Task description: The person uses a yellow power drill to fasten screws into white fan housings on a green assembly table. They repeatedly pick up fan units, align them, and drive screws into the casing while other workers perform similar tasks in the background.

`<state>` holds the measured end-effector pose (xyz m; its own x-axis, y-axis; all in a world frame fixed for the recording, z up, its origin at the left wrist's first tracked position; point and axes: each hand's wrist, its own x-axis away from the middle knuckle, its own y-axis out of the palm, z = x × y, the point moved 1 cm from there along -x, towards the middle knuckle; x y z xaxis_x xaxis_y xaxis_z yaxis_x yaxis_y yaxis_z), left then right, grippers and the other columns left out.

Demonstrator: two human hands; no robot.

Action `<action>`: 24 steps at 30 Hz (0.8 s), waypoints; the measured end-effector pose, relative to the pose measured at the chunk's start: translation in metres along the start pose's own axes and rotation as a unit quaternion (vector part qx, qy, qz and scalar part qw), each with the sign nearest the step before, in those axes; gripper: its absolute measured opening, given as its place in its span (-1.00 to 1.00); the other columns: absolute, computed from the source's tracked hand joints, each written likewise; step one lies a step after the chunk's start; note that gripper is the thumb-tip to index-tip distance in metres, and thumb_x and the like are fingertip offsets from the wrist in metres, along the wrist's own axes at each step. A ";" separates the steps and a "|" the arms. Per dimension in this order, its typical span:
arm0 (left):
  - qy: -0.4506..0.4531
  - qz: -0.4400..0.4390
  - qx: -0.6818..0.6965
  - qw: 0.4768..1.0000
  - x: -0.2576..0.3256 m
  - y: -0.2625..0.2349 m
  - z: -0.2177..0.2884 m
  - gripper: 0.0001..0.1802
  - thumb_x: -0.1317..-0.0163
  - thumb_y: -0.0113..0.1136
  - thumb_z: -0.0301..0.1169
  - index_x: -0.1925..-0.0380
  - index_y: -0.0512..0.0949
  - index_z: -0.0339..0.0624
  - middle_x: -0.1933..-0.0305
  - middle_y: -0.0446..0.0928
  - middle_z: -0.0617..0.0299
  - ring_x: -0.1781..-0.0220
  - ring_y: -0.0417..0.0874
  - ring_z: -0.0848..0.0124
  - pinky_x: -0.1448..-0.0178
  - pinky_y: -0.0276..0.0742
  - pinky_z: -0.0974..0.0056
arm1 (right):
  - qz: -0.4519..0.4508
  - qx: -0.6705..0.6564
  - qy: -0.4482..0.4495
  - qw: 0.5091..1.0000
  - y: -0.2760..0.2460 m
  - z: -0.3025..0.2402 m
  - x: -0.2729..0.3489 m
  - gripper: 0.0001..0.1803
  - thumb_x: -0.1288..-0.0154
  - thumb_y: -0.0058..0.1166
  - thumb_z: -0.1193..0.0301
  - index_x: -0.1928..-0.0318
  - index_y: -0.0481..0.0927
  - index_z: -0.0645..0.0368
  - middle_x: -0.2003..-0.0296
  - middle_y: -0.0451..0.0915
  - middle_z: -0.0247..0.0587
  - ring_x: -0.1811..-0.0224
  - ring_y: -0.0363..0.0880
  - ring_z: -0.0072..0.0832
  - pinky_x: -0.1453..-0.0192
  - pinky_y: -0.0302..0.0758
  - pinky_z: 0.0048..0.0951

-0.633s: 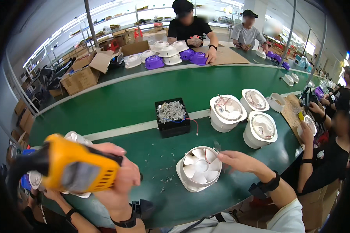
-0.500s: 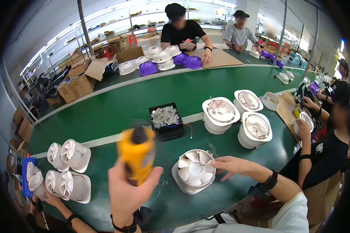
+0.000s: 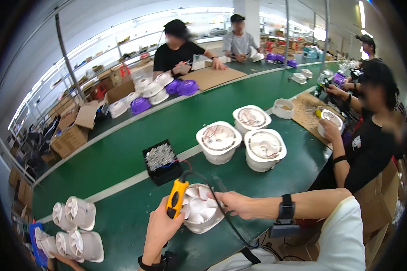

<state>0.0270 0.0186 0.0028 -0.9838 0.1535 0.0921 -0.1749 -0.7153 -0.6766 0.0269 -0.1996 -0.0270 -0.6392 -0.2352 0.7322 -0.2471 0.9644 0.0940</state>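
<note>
My left hand (image 3: 160,228) is closed around a yellow-and-black electric screwdriver (image 3: 177,198), whose black cord (image 3: 226,216) loops over toward my right wrist. The tool's lower end is hidden by the hand. Just beside it, a round white fan unit (image 3: 200,209) stands on the green table with its blades facing up. My right hand (image 3: 233,203) grips the far right part of the fan's rim, with the fingertips over the blades. Beyond the fan sits a black box (image 3: 165,177) of small metal screws (image 3: 160,156), with a red and a blue wire at its side.
Three white housings (image 3: 219,138) stand right of the box. Several white fan units (image 3: 80,213) lie at the left, where another person's hand (image 3: 64,259) reaches in. At the right a co-worker holds a white part (image 3: 332,119). White and purple housings (image 3: 187,87) line the far bench.
My left hand has brought the screwdriver down to the fan unit and tilted it. The whole view has shifted, so the table things appear farther left. My right hand stays at the fan.
</note>
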 end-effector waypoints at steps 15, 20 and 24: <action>-0.016 0.011 0.065 0.998 -0.011 0.009 -0.024 -0.47 0.09 0.34 -0.33 0.08 0.45 -0.30 0.32 0.60 0.04 0.34 0.65 0.20 0.17 0.52 0.22 | 0.141 0.290 -0.094 0.942 -0.003 0.045 -0.050 0.13 0.05 -0.28 -0.57 -0.13 0.46 0.24 -0.09 0.36 0.21 -0.27 0.18 -0.05 -0.28 0.21 -0.10; -0.030 -0.013 0.153 0.988 -0.011 0.010 -0.018 -0.52 0.09 0.34 -0.43 0.12 0.44 -0.32 0.33 0.59 0.10 0.37 0.62 0.32 0.20 0.52 0.27 | 0.098 0.139 -0.087 0.982 -0.003 0.034 -0.032 0.15 0.06 -0.17 -0.53 -0.10 0.40 0.39 -0.06 0.38 0.21 -0.22 0.29 -0.14 -0.22 0.29 -0.17; 0.005 0.018 0.154 0.988 -0.009 0.013 -0.019 -0.55 0.09 0.33 -0.49 0.14 0.44 -0.32 0.35 0.58 0.14 0.33 0.61 0.39 0.17 0.51 0.31 | 0.106 0.026 -0.136 0.985 -0.010 0.042 -0.029 0.27 0.16 -0.03 -0.50 -0.20 0.26 0.49 -0.14 0.32 0.28 -0.21 0.35 -0.10 -0.20 0.35 -0.24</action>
<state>0.0340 0.0209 -0.0208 -0.9894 0.1296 0.0648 -0.1449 -0.8940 -0.4239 0.0176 -0.2075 -0.0779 -0.8495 -0.0601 0.5241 -0.1198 0.9895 -0.0807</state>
